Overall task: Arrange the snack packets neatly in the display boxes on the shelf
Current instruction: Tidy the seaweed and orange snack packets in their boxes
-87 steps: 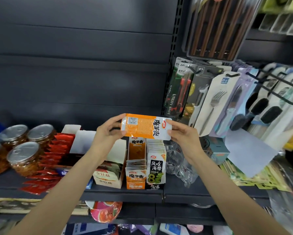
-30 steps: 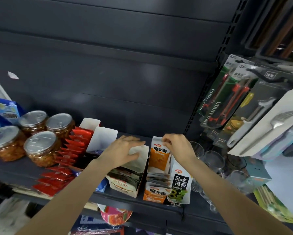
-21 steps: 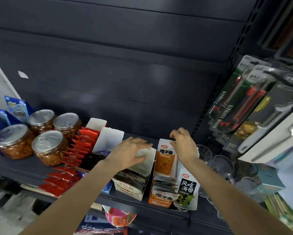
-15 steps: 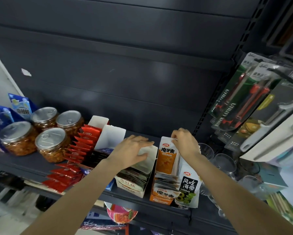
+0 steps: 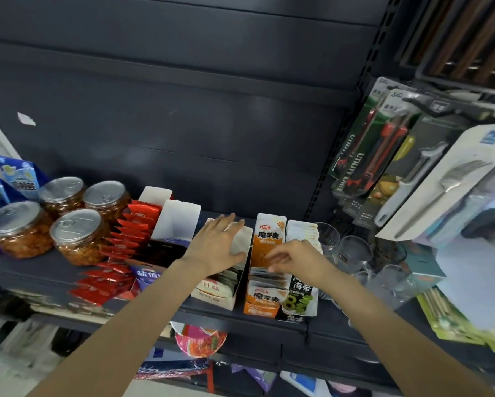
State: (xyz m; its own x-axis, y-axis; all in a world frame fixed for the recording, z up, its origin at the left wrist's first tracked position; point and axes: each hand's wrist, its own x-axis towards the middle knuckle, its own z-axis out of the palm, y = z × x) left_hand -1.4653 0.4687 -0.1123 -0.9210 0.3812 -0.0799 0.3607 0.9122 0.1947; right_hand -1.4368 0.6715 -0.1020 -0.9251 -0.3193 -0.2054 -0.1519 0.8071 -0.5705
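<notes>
Near the shelf's (image 5: 54,277) front edge, the left hand (image 5: 216,247) rests flat on the white box's (image 5: 226,282) flap, while the right hand (image 5: 293,263), fingers loosely curled, touches packets (image 5: 266,279) filed in the orange box (image 5: 262,306); red packets (image 5: 108,267) left lie untidy.

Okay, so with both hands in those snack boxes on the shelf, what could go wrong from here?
The orange display box and the kelp box stand at the shelf's front edge; a tug by the right hand among the packets could tip them off. The drinking glasses stand just right of that hand, so a sideways sweep might knock one. The left hand presses the white box's flap, which could crease.
</notes>
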